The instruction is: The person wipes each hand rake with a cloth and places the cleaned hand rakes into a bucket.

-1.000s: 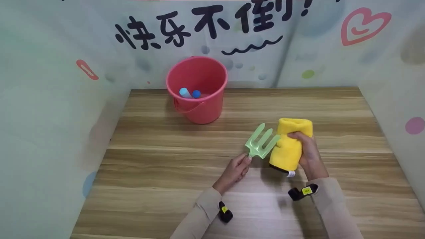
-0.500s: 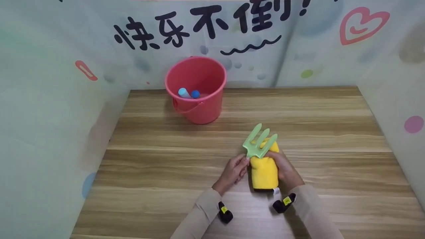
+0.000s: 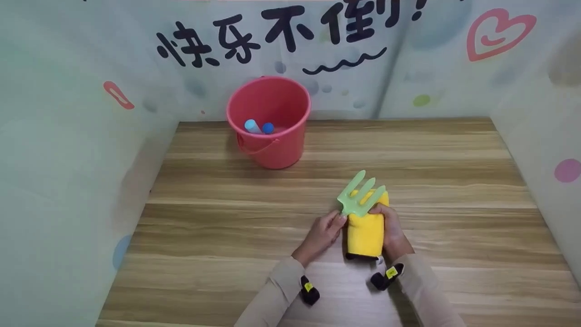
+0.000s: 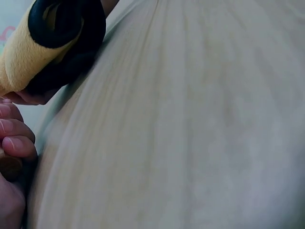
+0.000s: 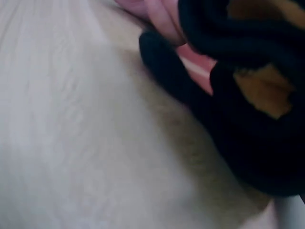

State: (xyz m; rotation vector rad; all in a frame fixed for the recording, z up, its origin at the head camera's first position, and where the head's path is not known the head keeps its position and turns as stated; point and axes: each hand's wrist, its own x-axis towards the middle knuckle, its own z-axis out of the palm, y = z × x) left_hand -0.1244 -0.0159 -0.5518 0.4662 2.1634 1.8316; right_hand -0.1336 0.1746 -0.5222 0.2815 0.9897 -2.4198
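Observation:
My left hand [image 3: 320, 237] grips a small garden fork with a light green, three-tined head [image 3: 355, 206]. Its brownish handle [image 4: 10, 167] shows between the curled fingers in the left wrist view. From the other side, my right hand [image 3: 394, 230] holds a rolled yellow towel [image 3: 365, 236], fuzzy outside with a dark underside. The fork's tines overlap the towel's upper part in the head view. In both wrist views the dark rolled end of the towel [image 4: 55, 21] shows; the right wrist view is blurred, with the towel [image 5: 257, 157] at its right.
A red bucket [image 3: 288, 147] stands at the back of the wooden table [image 3: 218, 218], its handle hanging down in front. Inside it lie a light blue-capped item [image 3: 251, 126] and a dark blue-capped one [image 3: 268, 128]. Printed cloth walls [image 3: 454, 86] enclose the table's back and sides.
My right hand has brought the towel leftward and nearer to me, from beside the fork to behind its tines. My left hand has stayed nearly in place with the fork.

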